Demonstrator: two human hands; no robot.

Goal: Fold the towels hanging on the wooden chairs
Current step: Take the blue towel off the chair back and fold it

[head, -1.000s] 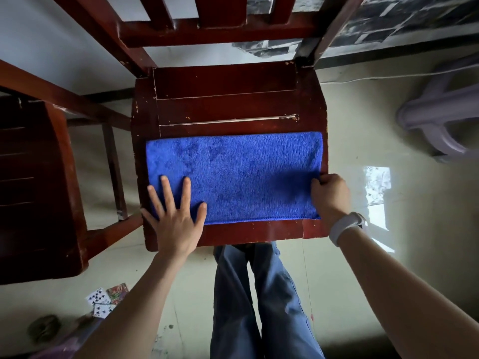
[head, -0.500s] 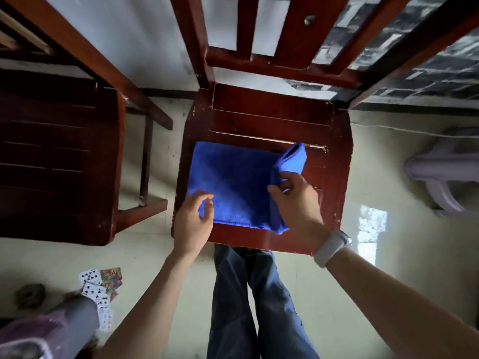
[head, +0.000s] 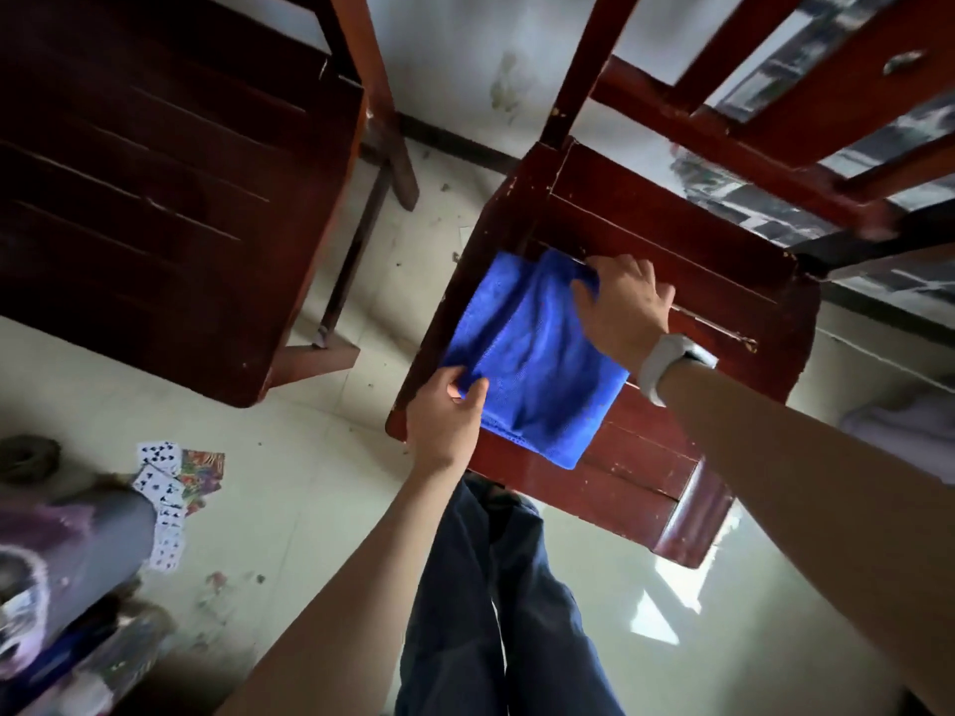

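The blue towel [head: 537, 354] looks soft, light and limp; left hand [head: 448, 421] pinches its near corner, right hand [head: 622, 307] grips the far folded edge between its fingers.

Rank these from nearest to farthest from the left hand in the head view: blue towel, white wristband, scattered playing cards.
1. Blue microfibre towel: gripped by the left hand at its near-left corner.
2. White wristband: on the right wrist, over the seat.
3. Scattered playing cards: floor, far left.
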